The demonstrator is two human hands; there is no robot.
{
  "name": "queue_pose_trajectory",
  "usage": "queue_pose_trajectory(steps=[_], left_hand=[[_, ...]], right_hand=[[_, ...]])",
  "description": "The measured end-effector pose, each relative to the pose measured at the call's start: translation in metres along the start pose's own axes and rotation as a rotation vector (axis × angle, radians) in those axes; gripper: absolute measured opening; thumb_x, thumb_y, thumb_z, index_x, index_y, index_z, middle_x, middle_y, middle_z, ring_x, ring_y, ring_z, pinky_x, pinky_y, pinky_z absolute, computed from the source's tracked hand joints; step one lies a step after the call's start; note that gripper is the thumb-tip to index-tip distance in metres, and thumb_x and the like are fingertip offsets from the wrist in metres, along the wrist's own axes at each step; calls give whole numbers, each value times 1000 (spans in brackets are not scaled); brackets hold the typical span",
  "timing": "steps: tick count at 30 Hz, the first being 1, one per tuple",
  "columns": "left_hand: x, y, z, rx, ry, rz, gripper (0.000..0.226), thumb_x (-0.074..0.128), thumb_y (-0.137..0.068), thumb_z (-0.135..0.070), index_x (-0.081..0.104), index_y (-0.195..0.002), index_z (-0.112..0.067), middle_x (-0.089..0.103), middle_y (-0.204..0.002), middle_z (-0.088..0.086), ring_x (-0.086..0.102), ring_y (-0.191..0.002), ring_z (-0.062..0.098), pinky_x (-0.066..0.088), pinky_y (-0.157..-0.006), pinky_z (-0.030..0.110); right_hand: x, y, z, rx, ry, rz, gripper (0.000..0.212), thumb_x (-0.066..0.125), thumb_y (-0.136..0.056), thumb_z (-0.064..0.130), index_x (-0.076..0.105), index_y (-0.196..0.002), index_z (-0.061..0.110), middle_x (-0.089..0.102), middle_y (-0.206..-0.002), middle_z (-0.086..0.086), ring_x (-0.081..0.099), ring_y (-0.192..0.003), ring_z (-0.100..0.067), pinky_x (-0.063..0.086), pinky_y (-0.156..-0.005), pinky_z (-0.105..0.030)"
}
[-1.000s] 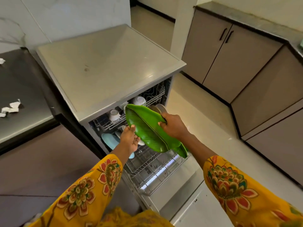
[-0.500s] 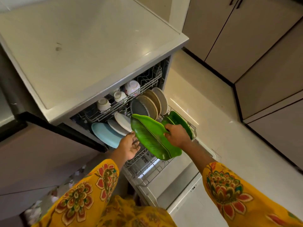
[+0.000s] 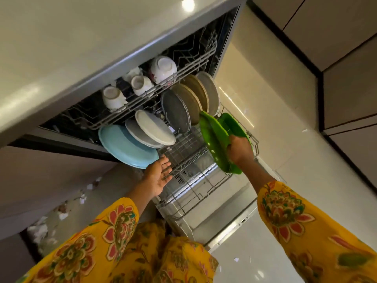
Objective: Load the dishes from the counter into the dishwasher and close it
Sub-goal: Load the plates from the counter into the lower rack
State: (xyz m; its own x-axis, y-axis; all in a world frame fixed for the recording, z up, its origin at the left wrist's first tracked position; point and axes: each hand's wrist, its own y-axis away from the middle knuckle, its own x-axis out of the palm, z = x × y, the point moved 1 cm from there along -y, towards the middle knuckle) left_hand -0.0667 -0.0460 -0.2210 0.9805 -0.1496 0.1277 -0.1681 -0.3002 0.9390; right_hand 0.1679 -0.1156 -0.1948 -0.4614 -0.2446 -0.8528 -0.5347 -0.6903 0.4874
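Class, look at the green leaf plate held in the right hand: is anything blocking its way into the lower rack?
Nothing visible blocks it. The right hand grips the green plate over the lower rack, beside a second green plate already racked. The wires just below look bare. The left hand is open, off to the side.

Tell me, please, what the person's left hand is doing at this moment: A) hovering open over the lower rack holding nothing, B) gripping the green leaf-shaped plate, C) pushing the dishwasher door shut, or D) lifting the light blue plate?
A: the left hand is open with fingers spread above the lower rack, while only the right hand grips the green plate.
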Motion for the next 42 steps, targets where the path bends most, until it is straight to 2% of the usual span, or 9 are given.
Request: queue_pose_trajectory(steps=[10, 15, 21, 25, 29, 33, 35, 37, 42], left_hand=[[-1, -25, 4, -36, -62, -28, 42, 41, -101, -26, 42, -141, -13, 44, -145, 7, 42, -133, 22, 36, -103, 35], [9, -32, 1, -4, -191, -53, 38, 52, -96, -21, 49, -133, -13, 48, -141, 7, 41, -133, 23, 35, -104, 36], [7, -47, 12, -4, -189, -77, 41, 56, -94, -17, 47, -133, -12, 51, -138, 9, 44, -128, 25, 34, -103, 38], [2, -50, 19, 67, 12, -90, 35, 46, -96, -3, 47, -131, -8, 52, -133, 16, 49, -119, 32, 41, -91, 41], [0, -51, 17, 128, 50, -135, 33, 44, -96, 1, 49, -128, -4, 54, -115, 12, 50, -106, 27, 41, -84, 40], [-4, -53, 12, 180, -42, -163, 29, 48, -95, 0, 53, -122, -4, 56, -99, 8, 52, -92, 23, 44, -70, 33], [-6, -57, 7, 216, -109, -185, 27, 49, -95, -2, 55, -121, -6, 56, -92, 3, 49, -93, 21, 42, -75, 34], [-7, -62, 1, 262, -195, -203, 23, 51, -95, -4, 58, -116, -9, 57, -87, 0, 48, -92, 21, 40, -76, 35], [-7, -73, -17, 486, -595, -209, 26, 54, -93, -8, 62, -117, -6, 63, -98, 12, 53, -86, 21, 44, -73, 32]], right_hand=[[32, -19, -7, 119, -129, -66, 28, 50, -90, 4, 55, -117, 3, 64, -95, -22, 63, -88, -36, 54, -77, -43], [43, -16, -1, 234, -504, -19, 12, 51, -86, 2, 60, -95, 1, 64, -87, -17, 62, -85, -36, 55, -75, -45], [67, -2, 18, 475, -1191, 100, 18, 60, -86, 0, 64, -102, 8, 66, -102, -12, 62, -96, -32, 53, -83, -53], [79, 8, 26, 548, -1420, 164, 24, 55, -90, -3, 58, -114, 1, 63, -102, -12, 61, -86, -26, 53, -64, -38], [89, 16, 28, 578, -1519, 184, 29, 54, -91, -2, 56, -119, 3, 61, -107, -11, 58, -96, -29, 50, -59, -33], [98, 19, 23, 578, -1413, 196, 23, 62, -88, 8, 58, -111, 7, 63, -110, -13, 58, -94, -28, 53, -76, -42], [99, 17, 20, 511, -1139, 117, 37, 70, -83, 21, 57, -116, 9, 62, -119, -15, 58, -97, -28, 46, -87, -42], [95, 14, 17, 445, -877, 14, 56, 72, -82, 24, 49, -130, 6, 54, -128, -15, 55, -110, -29, 41, -94, -36], [76, 4, 21, 151, -450, -174, 54, 68, -83, 19, 48, -132, 8, 43, -129, -18, 48, -114, -34, 45, -90, -38]])
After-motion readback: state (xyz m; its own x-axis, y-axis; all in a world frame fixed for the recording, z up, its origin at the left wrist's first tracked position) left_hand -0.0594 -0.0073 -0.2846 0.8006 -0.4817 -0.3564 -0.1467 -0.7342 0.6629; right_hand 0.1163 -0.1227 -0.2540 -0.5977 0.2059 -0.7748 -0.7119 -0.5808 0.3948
